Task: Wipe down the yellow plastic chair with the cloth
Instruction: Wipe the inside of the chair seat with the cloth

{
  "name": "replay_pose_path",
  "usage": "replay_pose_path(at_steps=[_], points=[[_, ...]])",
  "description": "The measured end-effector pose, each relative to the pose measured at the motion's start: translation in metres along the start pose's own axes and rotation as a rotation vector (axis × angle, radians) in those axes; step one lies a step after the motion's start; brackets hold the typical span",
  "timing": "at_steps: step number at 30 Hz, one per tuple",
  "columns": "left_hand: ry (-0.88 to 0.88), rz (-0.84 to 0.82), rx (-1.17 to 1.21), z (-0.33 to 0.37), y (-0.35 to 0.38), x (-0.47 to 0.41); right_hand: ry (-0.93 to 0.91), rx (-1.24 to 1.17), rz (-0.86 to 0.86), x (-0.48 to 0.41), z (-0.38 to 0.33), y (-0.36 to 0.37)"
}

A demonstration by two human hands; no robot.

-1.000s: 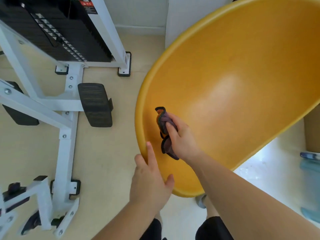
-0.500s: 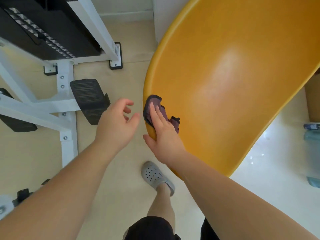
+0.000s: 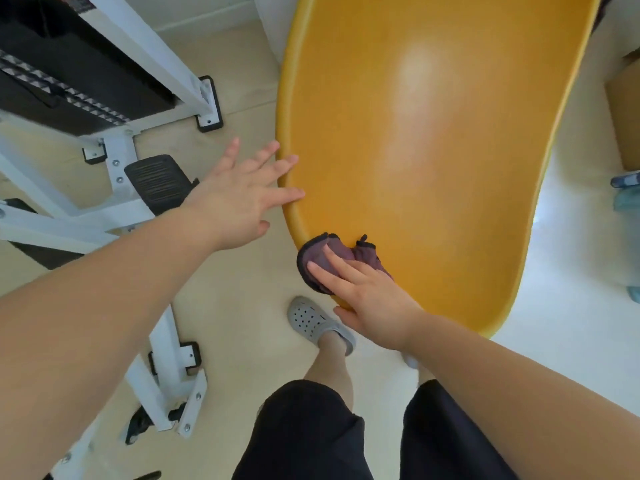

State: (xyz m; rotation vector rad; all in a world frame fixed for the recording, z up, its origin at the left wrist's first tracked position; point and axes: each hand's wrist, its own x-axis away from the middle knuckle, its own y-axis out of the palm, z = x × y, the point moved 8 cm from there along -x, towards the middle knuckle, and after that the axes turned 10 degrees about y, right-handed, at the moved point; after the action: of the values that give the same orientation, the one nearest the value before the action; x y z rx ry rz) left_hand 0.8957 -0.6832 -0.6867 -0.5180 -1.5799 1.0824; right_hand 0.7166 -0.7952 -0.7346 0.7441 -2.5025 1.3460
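The yellow plastic chair [image 3: 422,140] fills the upper right as a large glossy shell seen from above. A small dark purple cloth [image 3: 320,256] lies bunched on the chair's lower left rim. My right hand [image 3: 367,299] presses flat on the cloth, fingers over it and thumb under the rim. My left hand [image 3: 242,192] is spread open at the chair's left edge, fingertips touching the rim, holding nothing.
A white metal exercise machine frame [image 3: 114,216] with a black foot pedal [image 3: 156,181] stands on the beige floor at left. My foot in a grey perforated clog [image 3: 311,318] is below the chair edge. A cardboard box [image 3: 627,112] and blue items sit at the right edge.
My right hand slid the cloth down along the chair's left rim toward its lower end. My left hand opened and reached over to touch the chair's edge.
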Motion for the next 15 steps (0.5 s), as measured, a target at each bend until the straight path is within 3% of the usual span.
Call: replay_pose_path(at_steps=[3,7,10,15], points=[[0.199,0.073,0.001,0.052,-0.008,-0.019,-0.036,0.106,-0.013,0.056,0.036,-0.003],[0.361,0.302,0.211,0.117,-0.025,-0.049,0.007,0.244,0.073,0.115,0.069,-0.012],[0.391,0.294,0.27,0.15,-0.026,-0.058,0.023,0.283,0.197,0.137,0.064,-0.015],[0.335,0.429,0.328,0.194,-0.014,-0.049,0.306,0.161,0.475,0.139,0.056,-0.02]])
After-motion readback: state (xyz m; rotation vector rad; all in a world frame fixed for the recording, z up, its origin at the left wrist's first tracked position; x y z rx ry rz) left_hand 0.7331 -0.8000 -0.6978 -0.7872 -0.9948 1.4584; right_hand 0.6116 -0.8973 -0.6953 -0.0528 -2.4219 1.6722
